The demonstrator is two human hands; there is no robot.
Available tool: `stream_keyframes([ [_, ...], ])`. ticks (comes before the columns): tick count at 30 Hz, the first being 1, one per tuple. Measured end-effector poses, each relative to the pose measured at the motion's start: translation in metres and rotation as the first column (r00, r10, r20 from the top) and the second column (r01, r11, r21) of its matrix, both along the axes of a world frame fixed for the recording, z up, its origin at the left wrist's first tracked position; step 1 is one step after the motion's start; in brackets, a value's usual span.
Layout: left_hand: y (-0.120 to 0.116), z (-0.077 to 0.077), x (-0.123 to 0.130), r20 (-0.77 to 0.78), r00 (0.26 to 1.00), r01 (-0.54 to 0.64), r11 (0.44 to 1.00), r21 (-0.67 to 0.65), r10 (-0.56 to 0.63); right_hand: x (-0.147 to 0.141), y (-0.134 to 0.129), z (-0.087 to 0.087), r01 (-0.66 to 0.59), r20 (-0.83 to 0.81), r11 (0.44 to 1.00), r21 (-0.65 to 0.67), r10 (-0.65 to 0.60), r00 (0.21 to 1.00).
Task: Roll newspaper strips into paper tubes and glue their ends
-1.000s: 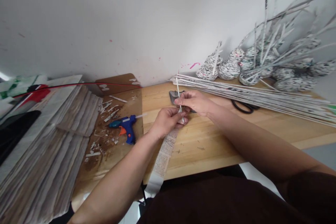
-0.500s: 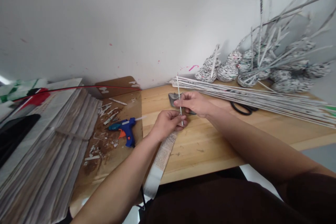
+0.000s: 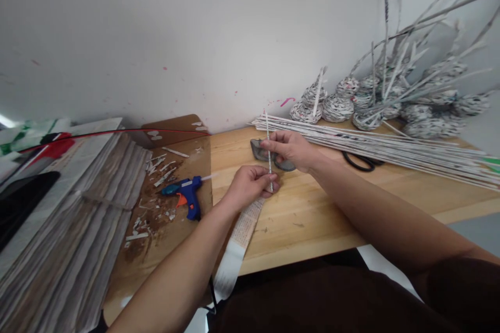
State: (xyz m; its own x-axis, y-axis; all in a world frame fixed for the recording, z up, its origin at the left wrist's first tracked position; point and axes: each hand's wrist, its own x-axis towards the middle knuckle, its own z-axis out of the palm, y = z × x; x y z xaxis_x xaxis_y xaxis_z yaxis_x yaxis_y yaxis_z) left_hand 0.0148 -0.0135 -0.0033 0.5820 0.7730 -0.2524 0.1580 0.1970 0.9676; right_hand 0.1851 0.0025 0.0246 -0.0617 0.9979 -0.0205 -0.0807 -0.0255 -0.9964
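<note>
A thin, pale rolled-paper tube (image 3: pixel 267 127) stands nearly upright above the wooden table. My left hand (image 3: pixel 252 186) pinches its lower end, while the fingers of my right hand (image 3: pixel 287 148) close on it higher up. From under my left hand a strip of printed newspaper (image 3: pixel 242 234) trails down over the table's front edge; its upper end is hidden by the fingers. Just behind my right hand lies a dark grey mesh-like thing (image 3: pixel 257 149), partly covered, whose kind I cannot make out.
Left of my hands, a blue glue gun (image 3: pixel 190 195) lies among paper scraps on a brown board (image 3: pixel 156 270). A tall newspaper stack (image 3: pixel 78 223) stands at far left. Rolled paper sticks (image 3: pixel 375 148), black scissor-like handles (image 3: pixel 357 162) and woven paper shapes (image 3: pixel 338 106) occupy the right.
My right hand has lifted slightly off the lower part of the tube, uncovering more of the grey mesh-like thing. The left hand stays almost in place.
</note>
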Motion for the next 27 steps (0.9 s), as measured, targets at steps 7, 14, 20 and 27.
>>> stream_keyframes([
  [7,-0.003,0.002,-0.002,-0.051,0.992,0.117,0.993,0.008,-0.117,0.01,0.003,0.008,0.179,-0.081,0.982,0.054,-0.175,0.981],
  [14,-0.002,0.005,-0.002,-0.087,0.988,0.134,0.991,0.026,-0.131,0.013,-0.002,0.014,0.09,-0.098,0.995,0.042,-0.085,0.992],
  [20,-0.001,0.004,-0.004,-0.082,0.988,0.136,0.989,0.062,-0.131,0.012,0.0,0.008,0.061,0.047,0.998,0.023,-0.062,0.997],
  [27,-0.002,0.008,-0.002,-0.071,0.993,0.094,0.995,0.034,-0.091,0.014,-0.001,0.005,-0.045,0.056,0.996,0.075,0.041,0.998],
])
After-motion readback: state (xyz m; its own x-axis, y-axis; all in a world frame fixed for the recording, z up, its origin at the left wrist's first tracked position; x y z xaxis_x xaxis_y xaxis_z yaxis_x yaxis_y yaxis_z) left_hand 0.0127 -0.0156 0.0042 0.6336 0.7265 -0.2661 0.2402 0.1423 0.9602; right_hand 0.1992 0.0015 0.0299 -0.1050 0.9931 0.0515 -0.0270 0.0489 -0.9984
